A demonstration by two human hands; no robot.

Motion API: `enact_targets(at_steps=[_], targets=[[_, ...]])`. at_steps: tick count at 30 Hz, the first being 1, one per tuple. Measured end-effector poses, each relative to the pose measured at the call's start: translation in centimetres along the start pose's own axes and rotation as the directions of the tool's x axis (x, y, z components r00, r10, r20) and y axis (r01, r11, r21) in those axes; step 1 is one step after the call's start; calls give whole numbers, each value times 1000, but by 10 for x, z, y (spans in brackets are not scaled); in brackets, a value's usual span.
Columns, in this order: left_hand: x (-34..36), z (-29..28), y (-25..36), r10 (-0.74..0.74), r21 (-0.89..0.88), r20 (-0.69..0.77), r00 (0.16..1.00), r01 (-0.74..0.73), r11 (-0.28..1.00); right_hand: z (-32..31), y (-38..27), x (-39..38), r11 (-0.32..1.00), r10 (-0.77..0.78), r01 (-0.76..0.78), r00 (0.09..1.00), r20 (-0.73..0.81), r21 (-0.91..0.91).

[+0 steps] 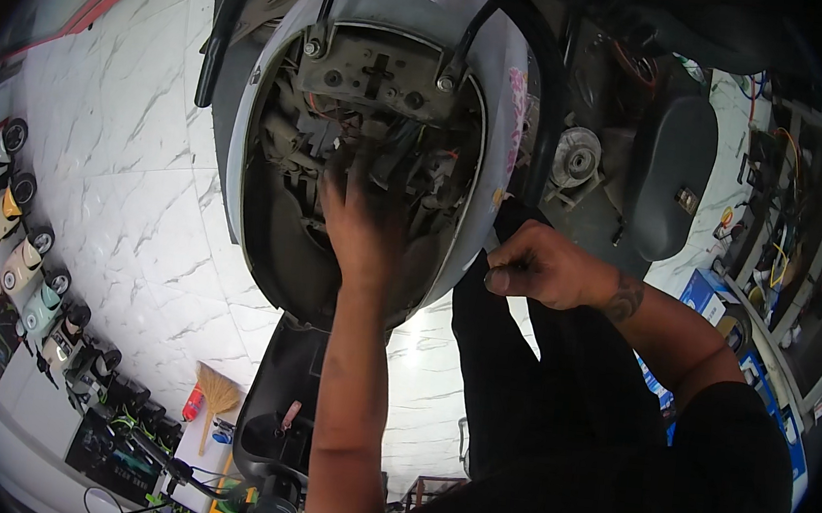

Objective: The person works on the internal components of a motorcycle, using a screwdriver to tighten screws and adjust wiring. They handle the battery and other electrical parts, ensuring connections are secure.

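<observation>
A grey scooter body [256,143] has its under-seat compartment uncovered, showing wiring, hoses, dark machinery and a metal bracket [378,80] with bolts. My left hand [359,227] reaches into the middle of it; its fingertips are dark and blurred among the parts, so what they touch is unclear. My right hand [544,264] is held outside the compartment's right edge, above my dark trouser leg, with fingers curled and thumb pressed in. Whatever it may hold is too small to make out.
A black rail [552,77] arches round the scooter's top. A removed black seat [671,173] and round metal part [577,157] lie at right, beside cluttered shelving [772,202]. Several small scooters [18,273] line the left. A straw broom [218,391] and red cylinder [193,404] are below.
</observation>
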State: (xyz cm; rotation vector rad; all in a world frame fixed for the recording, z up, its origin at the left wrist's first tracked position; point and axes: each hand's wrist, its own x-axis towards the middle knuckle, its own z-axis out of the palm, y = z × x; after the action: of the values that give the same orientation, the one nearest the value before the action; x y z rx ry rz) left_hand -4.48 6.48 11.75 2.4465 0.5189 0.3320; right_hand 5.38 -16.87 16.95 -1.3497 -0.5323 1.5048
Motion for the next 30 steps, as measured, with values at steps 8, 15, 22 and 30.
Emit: enact_targets(at_steps=[8,15,22,30], targets=[[14,9,-11,120,10,21,993,-121,993,2,10,-12,1000,10,-11,1000,-29,-10],[-11,14,2,-224,-66,-9,974,223,973,5,27,-8,999,-28,29,999,-42,36],[22,14,-11,27,50,-85,996,-23,999,1,32,-13,996,60,-59,998,-17,72],[48,12,-23,249,84,75,966,-255,963,-5,37,-26,990,117,-118,993,24,74]])
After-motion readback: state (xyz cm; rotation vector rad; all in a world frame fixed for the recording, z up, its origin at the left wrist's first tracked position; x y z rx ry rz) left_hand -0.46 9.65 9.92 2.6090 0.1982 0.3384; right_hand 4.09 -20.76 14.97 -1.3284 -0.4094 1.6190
